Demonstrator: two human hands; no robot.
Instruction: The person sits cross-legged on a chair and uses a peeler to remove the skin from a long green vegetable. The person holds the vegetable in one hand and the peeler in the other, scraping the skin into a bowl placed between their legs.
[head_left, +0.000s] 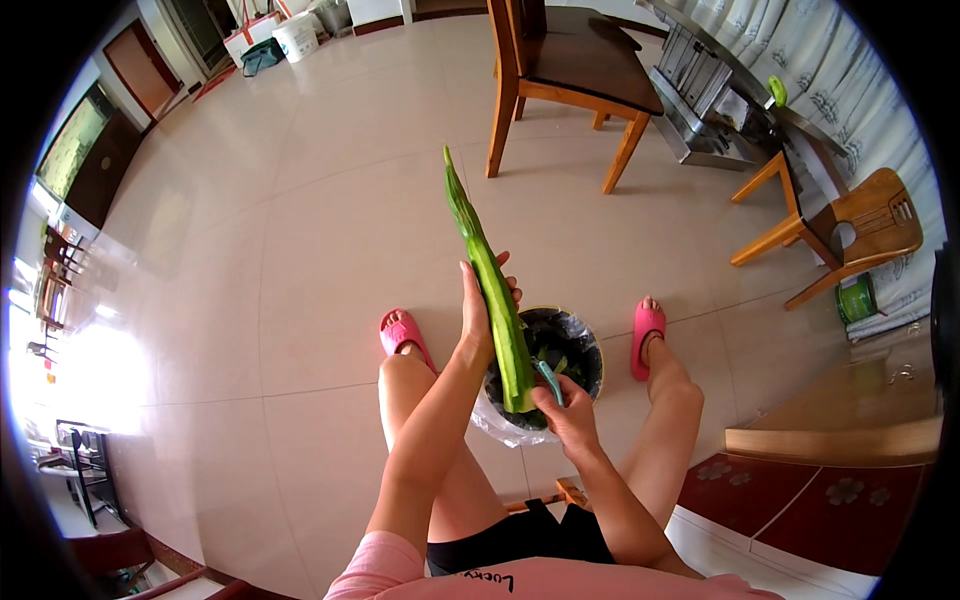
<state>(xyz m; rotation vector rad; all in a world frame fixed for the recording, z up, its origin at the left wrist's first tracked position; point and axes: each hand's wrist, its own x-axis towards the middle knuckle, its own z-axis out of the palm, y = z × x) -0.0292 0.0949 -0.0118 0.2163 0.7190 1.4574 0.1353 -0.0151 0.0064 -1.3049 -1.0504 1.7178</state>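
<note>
A long green ridged gourd (496, 300) slants across the middle, its thin stem end pointing away from me. My left hand (478, 304) is wrapped around it about midway. Paler, peeled-looking flesh shows on the near part, while the far tip is darker green. In my right hand (568, 409) is a peeler (550, 381) with a light blue handle, held beside the gourd's near end. Its blade is mostly hidden. Below both hands stands a round bin (598, 352) lined with a plastic bag, with green peelings (566, 366) inside.
A wooden chair (577, 75) stands ahead on the tiled floor (337, 225). To the right are a smaller wooden chair (874, 217), a green can (855, 298), a patterned curtain (885, 105) and a wooden table edge (832, 439). Another green gourd (778, 91) rests on a metal-edged surface.
</note>
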